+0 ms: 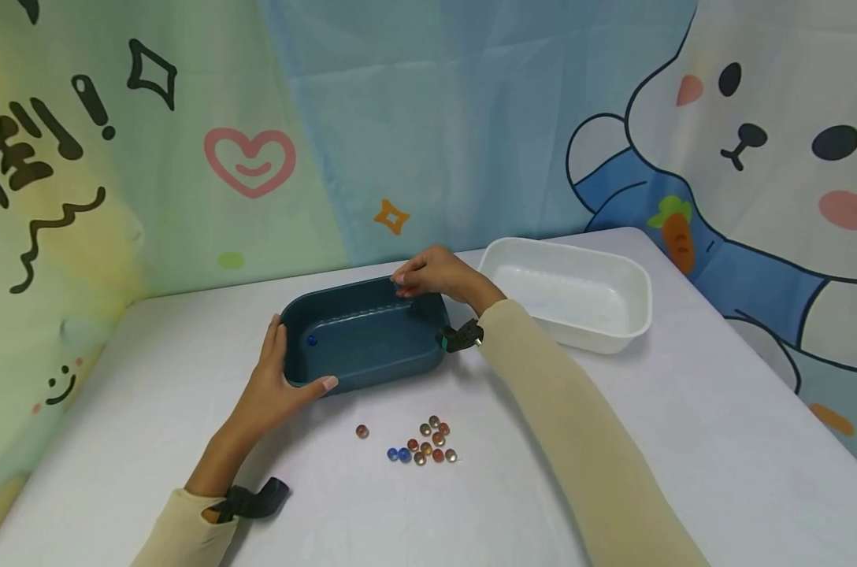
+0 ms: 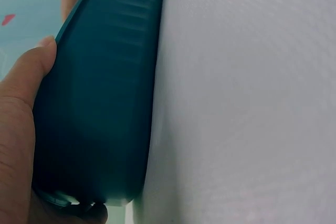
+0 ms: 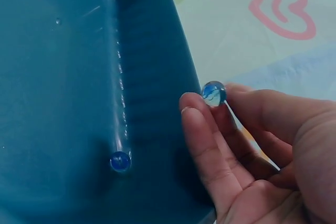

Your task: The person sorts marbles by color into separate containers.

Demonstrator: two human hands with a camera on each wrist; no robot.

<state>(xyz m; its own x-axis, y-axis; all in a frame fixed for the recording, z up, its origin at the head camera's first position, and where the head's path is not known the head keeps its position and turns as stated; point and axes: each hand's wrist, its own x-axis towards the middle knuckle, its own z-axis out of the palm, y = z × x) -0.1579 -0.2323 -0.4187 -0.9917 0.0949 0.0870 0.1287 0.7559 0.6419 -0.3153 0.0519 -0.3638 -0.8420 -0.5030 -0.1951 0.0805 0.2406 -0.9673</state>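
A dark teal plastic box [image 1: 361, 378] stands on the table. My left hand [image 1: 268, 390] grips its left end, thumb along the near rim and fingers round the short side. Over the far right corner of the box, my right hand [image 1: 439, 276] pinches a clear glass marble with blue in it [image 3: 214, 94] between thumb and fingertips. Inside the box, one blue marble [image 1: 311, 340] lies toward the left; the right wrist view also shows a blue marble [image 3: 120, 161] by the long wall. Several loose marbles [image 1: 426, 448], amber, red and blue, lie on the table in front of the box.
A white plastic box [image 1: 606, 342] stands to the right, behind my right forearm. One reddish marble [image 1: 361, 431] lies apart from the others, nearer my left hand. A printed cloth [image 1: 443, 118] hangs behind the white-covered table [image 1: 315, 512].
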